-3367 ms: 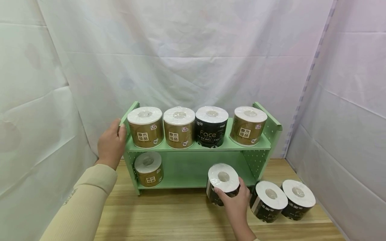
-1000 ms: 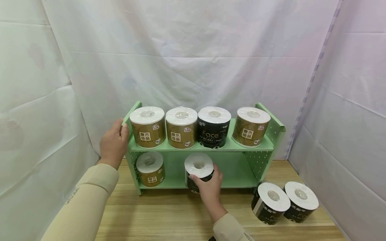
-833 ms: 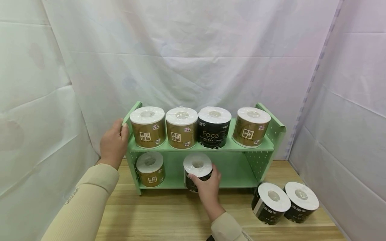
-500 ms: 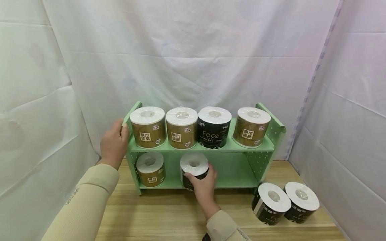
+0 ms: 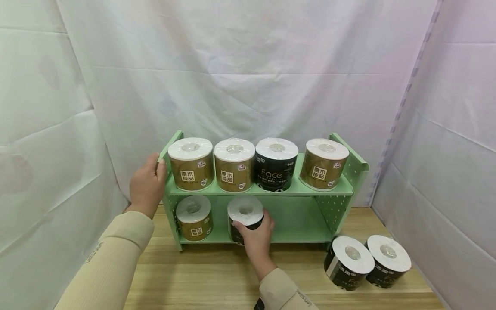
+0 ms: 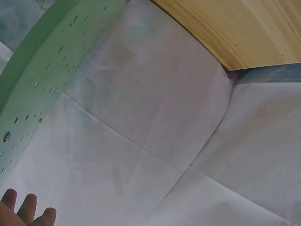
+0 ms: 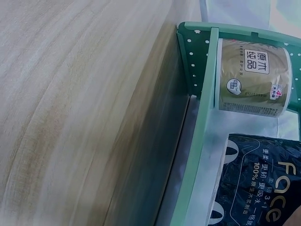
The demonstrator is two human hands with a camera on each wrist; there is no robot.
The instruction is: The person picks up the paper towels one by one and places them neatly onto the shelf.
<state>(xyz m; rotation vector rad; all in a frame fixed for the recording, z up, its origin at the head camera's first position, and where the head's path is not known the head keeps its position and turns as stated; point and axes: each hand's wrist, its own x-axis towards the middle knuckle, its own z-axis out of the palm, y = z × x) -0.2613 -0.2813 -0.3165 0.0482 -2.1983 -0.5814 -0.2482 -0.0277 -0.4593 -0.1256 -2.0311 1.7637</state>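
In the head view my right hand grips a black-wrapped toilet paper roll, thumb on the near left and fingers on the right. This roll overlaps the front edge of the lower board of a green two-tier shelf. To its left, apart from it, stands a gold-wrapped roll. The right wrist view shows the black roll's "Face" label beside the gold roll. My left hand holds the shelf's left side panel at its front edge; in the left wrist view three fingertips show near that panel.
On the upper board stand two gold rolls, a black roll and another gold roll. Two black rolls stand on the wooden table, right of the shelf. White cloth hangs around.
My right hand has carried the black roll leftward and inward, from before the shelf's right half to the lower board, nearer the gold roll. My left hand keeps its place on the side panel.
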